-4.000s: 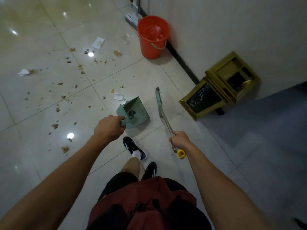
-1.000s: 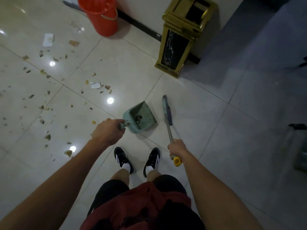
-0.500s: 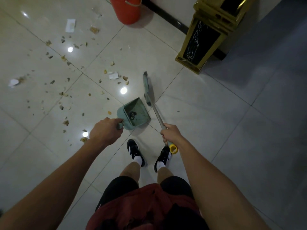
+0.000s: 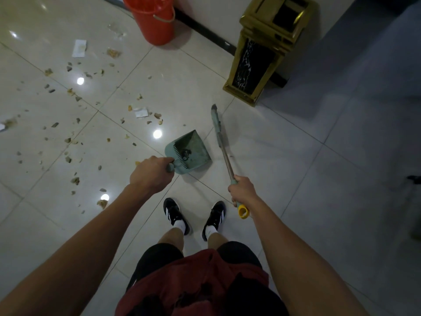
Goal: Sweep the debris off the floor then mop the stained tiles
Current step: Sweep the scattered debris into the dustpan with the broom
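Debris (image 4: 75, 115) lies scattered across the glossy cream floor tiles (image 4: 177, 87), spreading over the left half of the view, with paper scraps mixed in among the crumbs and a small cluster just beyond the dustpan. Left hand (image 4: 150, 175) is clenched around the handle of the green dustpan (image 4: 189, 152), which sits low at the tiles with a dark clump inside its tray. Right hand (image 4: 242, 190) grips the broom (image 4: 222, 142) high on its shaft, the yellow end cap poking out below the fist, and the slim green head reaches the floor just right of the dustpan, close but apart from it. 2 black shoes (image 4: 175, 214) with white socks stand side by side right behind both tools. Up at the wall, an orange bucket (image 4: 152, 21) stands on the tiles, and to its right a gold and black waste bin (image 4: 262, 53) sits against the wall. Bright ceiling-light reflections dot the tiles.
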{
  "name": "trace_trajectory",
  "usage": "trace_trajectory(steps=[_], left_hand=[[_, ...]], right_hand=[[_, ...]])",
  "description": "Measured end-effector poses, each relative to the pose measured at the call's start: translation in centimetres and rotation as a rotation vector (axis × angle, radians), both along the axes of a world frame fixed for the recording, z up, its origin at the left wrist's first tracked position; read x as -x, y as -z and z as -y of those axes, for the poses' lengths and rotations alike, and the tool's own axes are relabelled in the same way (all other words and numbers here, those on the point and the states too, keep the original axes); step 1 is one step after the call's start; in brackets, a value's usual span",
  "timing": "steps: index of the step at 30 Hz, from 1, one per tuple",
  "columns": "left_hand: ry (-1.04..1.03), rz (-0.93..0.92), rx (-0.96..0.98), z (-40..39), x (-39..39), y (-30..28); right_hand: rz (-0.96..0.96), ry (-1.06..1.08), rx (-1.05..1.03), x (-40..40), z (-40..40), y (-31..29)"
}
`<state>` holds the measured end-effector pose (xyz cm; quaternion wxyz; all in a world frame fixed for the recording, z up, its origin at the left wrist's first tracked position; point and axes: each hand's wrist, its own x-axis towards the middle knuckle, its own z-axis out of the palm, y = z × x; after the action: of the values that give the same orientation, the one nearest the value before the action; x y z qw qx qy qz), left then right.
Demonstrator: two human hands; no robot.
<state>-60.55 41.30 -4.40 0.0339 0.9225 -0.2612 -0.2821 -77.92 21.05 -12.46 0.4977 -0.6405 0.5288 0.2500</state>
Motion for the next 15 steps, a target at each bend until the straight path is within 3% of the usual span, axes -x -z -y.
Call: trace_trajectory(steps=[8, 15], left_hand=[[0.086, 0.004, 0.023, 4.1, 2.7, 0.0], [0.055, -0.028, 0.038, 3.2, 3.7, 0.3]], right_hand=[[-0.081, 0.061, 0.077, 6.2, 2.9, -1.1], [-0.100, 0.119, -0.062, 6.5, 1.8, 2.2]])
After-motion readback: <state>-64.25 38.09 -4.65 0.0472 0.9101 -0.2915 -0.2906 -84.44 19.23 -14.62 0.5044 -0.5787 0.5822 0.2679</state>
